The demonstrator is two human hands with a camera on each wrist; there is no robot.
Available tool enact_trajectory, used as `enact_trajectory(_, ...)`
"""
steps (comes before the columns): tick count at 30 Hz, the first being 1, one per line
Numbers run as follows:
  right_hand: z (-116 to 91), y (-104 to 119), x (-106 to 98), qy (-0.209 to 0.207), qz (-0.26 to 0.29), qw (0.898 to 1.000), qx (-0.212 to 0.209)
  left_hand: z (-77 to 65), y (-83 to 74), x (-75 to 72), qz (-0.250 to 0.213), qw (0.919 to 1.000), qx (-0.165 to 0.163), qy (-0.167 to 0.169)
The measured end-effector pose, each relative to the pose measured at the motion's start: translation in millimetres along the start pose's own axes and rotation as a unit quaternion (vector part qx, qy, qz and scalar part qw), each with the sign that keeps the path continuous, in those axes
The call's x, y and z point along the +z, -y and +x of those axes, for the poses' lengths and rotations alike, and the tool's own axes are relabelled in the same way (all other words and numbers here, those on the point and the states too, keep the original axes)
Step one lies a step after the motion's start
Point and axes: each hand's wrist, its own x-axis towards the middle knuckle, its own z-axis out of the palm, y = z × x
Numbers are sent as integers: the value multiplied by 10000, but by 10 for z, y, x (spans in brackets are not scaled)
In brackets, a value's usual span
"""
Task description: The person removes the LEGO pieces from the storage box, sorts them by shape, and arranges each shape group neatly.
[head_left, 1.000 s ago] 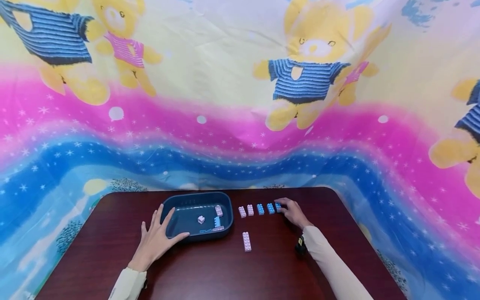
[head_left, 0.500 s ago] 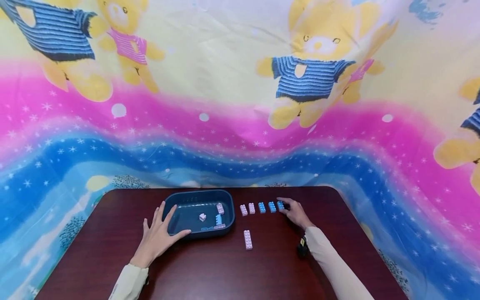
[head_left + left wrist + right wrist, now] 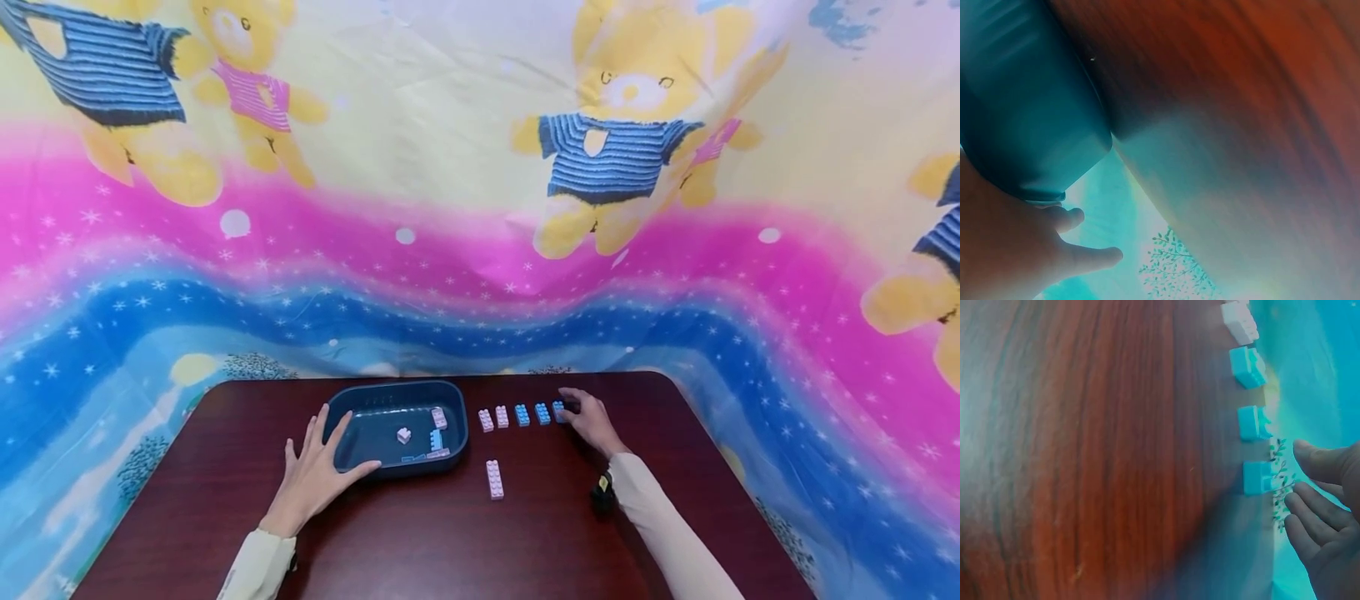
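My left hand (image 3: 311,483) spreads its fingers along the left side of a dark teal tray (image 3: 401,472), thumb at the front rim. In the left wrist view the hand (image 3: 1016,237) lies against the tray's outer wall (image 3: 1035,112). My right hand (image 3: 594,423) is beside the rightmost blue building brick (image 3: 558,410). The right wrist view has this blue brick (image 3: 1257,478) standing on the table, with the thumb and fingers of the right hand (image 3: 1329,506) apart from it. Two more blue bricks (image 3: 532,414) and two pink bricks (image 3: 486,420) continue the row leftward.
Inside the tray are several pieces, among them a pink brick (image 3: 439,418), a small pink piece (image 3: 403,435) and a blue piece (image 3: 436,440). A longer pink brick (image 3: 494,480) lies nearer on the brown table (image 3: 420,542). A printed curtain (image 3: 450,208) hangs behind.
The right fingers have loosened from the rightmost blue brick and drawn slightly away, leaving it at the row's end. My left hand stays at the tray.
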Motion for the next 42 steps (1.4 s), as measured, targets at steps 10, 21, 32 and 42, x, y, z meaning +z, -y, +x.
enact_trajectory(10, 52, 257, 109, 98, 91, 9999, 15, -4, -15, -24, 102, 9999, 16, -71)
enact_trajectory(21, 133, 610, 385, 93, 284, 9984, -482, 1, 4, -38, 71, 10000, 0, -23)
enact_trajectory(32, 160, 900, 684, 449, 329, 9948, -857, 4, -3, -37, 22, 10000, 30, -19)
enact_trajectory(42, 122, 1196, 933, 870, 337, 9917, -890, -7, -8, -28, -8, 10000, 56, -51)
